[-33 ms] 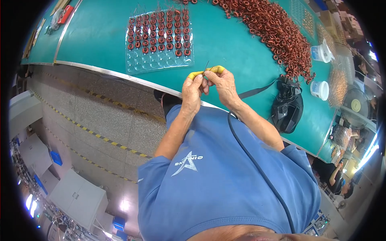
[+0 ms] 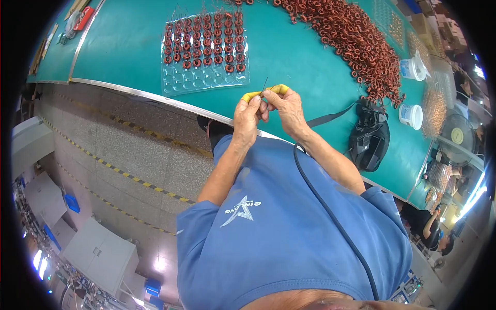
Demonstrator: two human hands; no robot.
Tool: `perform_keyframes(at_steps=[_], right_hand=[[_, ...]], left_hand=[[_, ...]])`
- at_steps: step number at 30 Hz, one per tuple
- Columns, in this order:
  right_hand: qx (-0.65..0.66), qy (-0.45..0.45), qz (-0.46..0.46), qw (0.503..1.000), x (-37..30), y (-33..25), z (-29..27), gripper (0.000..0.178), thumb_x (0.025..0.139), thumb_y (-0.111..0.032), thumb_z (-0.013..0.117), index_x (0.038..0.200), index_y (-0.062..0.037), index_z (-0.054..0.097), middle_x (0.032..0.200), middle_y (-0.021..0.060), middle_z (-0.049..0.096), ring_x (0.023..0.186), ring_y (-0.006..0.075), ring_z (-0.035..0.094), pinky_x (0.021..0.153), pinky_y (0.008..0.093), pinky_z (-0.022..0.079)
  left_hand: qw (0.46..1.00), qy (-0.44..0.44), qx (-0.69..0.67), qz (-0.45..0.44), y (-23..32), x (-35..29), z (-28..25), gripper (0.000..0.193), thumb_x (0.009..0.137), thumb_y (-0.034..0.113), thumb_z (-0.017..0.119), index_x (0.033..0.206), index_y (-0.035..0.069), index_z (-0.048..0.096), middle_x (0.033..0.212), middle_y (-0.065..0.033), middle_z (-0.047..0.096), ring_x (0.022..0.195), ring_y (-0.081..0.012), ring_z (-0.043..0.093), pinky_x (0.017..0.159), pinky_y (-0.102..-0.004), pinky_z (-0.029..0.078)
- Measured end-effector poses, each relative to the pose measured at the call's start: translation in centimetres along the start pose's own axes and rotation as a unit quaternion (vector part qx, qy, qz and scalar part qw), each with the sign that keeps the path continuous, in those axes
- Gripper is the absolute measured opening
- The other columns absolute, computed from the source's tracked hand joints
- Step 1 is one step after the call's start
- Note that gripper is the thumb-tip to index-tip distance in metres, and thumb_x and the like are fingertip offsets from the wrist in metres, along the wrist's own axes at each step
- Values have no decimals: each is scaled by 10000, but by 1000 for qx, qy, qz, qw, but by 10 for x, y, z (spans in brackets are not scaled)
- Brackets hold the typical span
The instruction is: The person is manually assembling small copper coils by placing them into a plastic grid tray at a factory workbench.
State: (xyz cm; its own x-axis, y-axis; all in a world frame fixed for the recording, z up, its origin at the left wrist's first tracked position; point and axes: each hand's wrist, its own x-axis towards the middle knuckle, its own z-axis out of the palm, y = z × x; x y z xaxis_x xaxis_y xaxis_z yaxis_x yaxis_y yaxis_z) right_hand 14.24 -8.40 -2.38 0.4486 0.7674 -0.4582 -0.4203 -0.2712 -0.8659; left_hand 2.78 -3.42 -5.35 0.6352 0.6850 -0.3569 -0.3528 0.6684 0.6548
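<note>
A small part with thin wire leads (image 2: 264, 88) sat pinched between both hands just above the near edge of the green bench (image 2: 289, 51); the part itself was too small to identify. The left hand (image 2: 247, 114) was closed on it, forefinger capped in a yellow finger cot (image 2: 251, 96). The right hand (image 2: 287, 106) was closed on it too, fingertips meeting the left's, with a second yellow cot (image 2: 279, 89) on one finger. One thin lead stuck up past the fingers toward the far side.

Just beyond the hands, to the left, lay a clear blister tray (image 2: 206, 77); its far rows held reddish-brown wound coils (image 2: 206, 44), its near rows showed bare pockets. Farther right, a long heap of loose coils (image 2: 351, 41) of the same colour ran along the bench. Near the right end stood two small white tubs (image 2: 412, 114), well apart from the hands. A black pouch (image 2: 369, 139) with a strap rested at the bench edge, right of the right forearm.

A dark cable (image 2: 330, 217) ran down over the person's blue shirt (image 2: 289, 243). Below the bench edge, grey floor with yellow-black striped tape (image 2: 119, 173) was visible at left.
</note>
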Motion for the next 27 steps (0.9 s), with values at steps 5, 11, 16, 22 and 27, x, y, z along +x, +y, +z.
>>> perform_keyframes(at_steps=[5, 11, 16, 22, 27], right_hand=[[8, -6, 11, 1000, 16, 6, -5, 184, 868, -221, 688, 869, -51, 618, 687, -11, 557, 640, 78, 492, 614, 237, 410], [-30, -36, -11, 999, 28, 8, -4, 186, 856, -191, 690, 875, -16, 628, 665, 4, 566, 603, 78, 507, 562, 235, 420], [-120, -22, -9, 993, 35, 4, 6, 216, 888, -210, 647, 940, -2, 626, 701, 0, 567, 633, 81, 520, 594, 232, 434], [-107, -4, 26, 994, 41, 20, -14, 227, 923, -233, 603, 947, -9, 622, 724, -5, 564, 618, 76, 525, 587, 227, 453], [-148, -28, 56, 987, 38, 23, -14, 221, 925, -229, 597, 943, -10, 623, 707, -2, 562, 608, 78, 528, 565, 230, 441]], left_hand=[[998, 7, 65, 20, 8, 4, -1, 203, 976, 176, 490, 1090, 12, 528, 743, -31, 511, 618, -105, 483, 561, -249, 424], [982, -22, 186, 36, 12, 15, -21, 164, 969, 156, 501, 1043, 18, 546, 752, -20, 537, 640, -87, 507, 580, -237, 435], [962, 80, 246, 86, 29, 39, -47, 86, 922, 87, 586, 981, 32, 613, 830, -15, 597, 719, -93, 557, 658, -238, 465], [808, 242, 471, 257, 116, 79, -133, 115, 858, 89, 654, 948, 18, 659, 963, -80, 641, 887, -177, 596, 804, -299, 471], [737, 287, 530, 306, 132, 110, -176, 148, 857, 144, 664, 953, 32, 676, 977, -70, 584, 937, -235, 551, 848, -337, 437]])
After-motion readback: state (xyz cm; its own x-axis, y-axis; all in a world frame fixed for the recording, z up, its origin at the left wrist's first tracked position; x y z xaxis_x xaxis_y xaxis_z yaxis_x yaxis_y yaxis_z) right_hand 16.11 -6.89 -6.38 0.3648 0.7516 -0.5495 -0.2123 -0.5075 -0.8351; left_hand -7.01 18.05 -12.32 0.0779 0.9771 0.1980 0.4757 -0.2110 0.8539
